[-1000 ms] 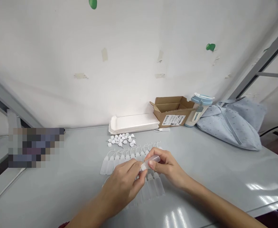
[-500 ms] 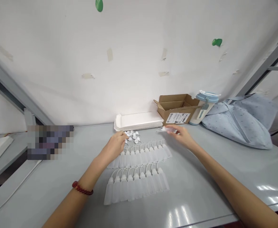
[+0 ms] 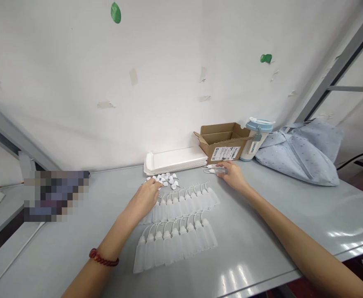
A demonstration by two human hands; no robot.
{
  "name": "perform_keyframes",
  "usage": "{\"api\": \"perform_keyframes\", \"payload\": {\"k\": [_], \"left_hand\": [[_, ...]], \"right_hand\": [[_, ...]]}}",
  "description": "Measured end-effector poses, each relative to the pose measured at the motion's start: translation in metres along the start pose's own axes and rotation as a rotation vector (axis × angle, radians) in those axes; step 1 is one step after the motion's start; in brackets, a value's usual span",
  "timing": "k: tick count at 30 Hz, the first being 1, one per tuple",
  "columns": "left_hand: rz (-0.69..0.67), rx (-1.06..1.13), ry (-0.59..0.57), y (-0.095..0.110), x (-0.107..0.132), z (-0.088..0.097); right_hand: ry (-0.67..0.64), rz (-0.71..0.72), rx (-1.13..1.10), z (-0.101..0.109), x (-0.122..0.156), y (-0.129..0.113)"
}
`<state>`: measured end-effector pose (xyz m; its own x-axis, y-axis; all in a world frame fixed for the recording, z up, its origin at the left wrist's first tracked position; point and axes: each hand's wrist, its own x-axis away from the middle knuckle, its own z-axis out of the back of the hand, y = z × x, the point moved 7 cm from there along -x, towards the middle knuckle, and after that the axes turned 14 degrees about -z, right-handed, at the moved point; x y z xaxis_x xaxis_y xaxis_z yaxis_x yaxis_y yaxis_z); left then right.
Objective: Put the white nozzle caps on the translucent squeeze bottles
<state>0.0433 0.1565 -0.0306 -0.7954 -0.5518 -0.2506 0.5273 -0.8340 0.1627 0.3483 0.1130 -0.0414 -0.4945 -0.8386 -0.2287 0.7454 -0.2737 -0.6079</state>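
Two rows of small translucent squeeze bottles with thin curved white spouts lie on the grey table: a front row and a back row. My left hand is over the back row's left end, beside a pile of small white caps. Its fingers are pinched together, and whatever they hold is hidden. In front of the cardboard box, my right hand has its fingers closed around a squeeze bottle lying on the table. A second bottle lies just behind that one, partly covered by the fingers.
Against the wall stand a stack of white trays, an open cardboard box and a tumbler with a blue lid. A pale blue fabric bag lies at the right. At the left are a blurred-out object and a white cable.
The right hand has lowered its bottle to the table beside another one. My left hand has shifted slightly toward me, off the caps' near edge. The whole view has turned a little right.
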Motion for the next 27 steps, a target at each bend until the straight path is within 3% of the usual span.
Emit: {"api": "perform_keyframes", "payload": {"k": [5,14,19,22,27], "left_hand": [[0.039,0.002,0.035,0.005,0.003,0.007],[0.075,0.012,0.191,0.023,0.019,0.026],[0.105,0.05,0.284,0.031,0.024,0.04],[0.146,0.09,0.273,0.036,0.025,0.044],[0.118,0.114,0.288,0.046,0.026,0.047]], "right_hand": [[0.033,-0.059,0.008,0.0,-0.004,0.01],[0.028,-0.009,-0.003,-0.005,0.0,0.003],[0.019,-0.028,0.007,0.007,0.001,-0.002],[-0.088,-0.016,0.022,0.016,0.011,-0.017],[-0.497,0.1,0.051,0.009,0.05,-0.054]]}}
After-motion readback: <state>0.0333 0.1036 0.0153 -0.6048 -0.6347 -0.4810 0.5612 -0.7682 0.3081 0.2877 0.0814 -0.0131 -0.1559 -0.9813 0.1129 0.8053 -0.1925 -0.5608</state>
